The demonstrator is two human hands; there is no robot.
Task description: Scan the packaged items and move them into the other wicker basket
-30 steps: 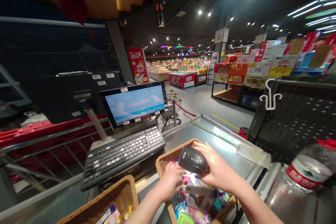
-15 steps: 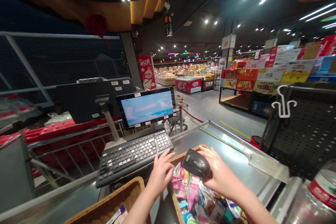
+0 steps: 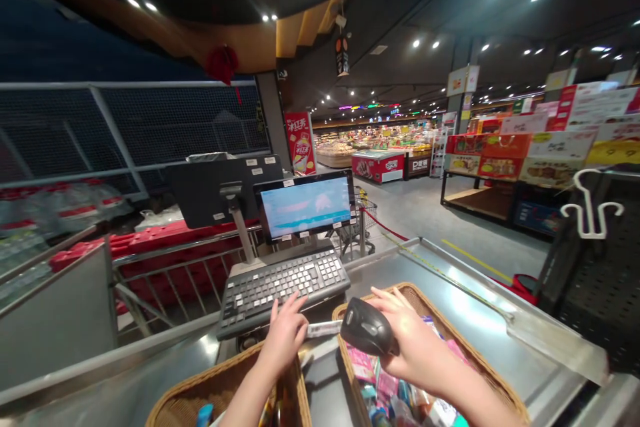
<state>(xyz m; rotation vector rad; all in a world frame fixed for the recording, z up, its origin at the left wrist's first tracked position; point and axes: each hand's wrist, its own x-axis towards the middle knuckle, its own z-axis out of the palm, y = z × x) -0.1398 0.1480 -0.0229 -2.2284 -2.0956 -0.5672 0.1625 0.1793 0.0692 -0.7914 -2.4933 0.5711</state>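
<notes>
Scanner: a black, rounded plastic handheld barcode scanner [image 3: 367, 332] sits just right of and below the grey keyboard [image 3: 285, 280], over the near-left rim of the right-hand woven wicker basket [image 3: 483, 377].
Scanner axis: it lies nearly level, running from upper left to lower right; the broad head points left, the grip end is hidden in the palm.
Right hand [image 3: 415, 341]: the fingers are wrapped around the scanner's grip end.
Left hand [image 3: 285, 337]: below the keyboard's front edge, fingers stretched up towards the keys. A slim pale strip [image 3: 324, 329] lies between this hand and the scanner head; whether the fingers pinch it cannot be told.
Baskets: a second wicker basket [image 3: 220, 380] is below the keyboard; the right-hand one holds bright snack packets [image 3: 380, 383].
Worktop: brushed steel worktop [image 3: 450, 300], right of the keyboard.
Room: a lit flat monitor [image 3: 306, 205] behind the keyboard; beyond it a grey shop floor [image 3: 425, 207], stacked red and orange cartons [image 3: 500, 153], dark ceiling with spotlights.
</notes>
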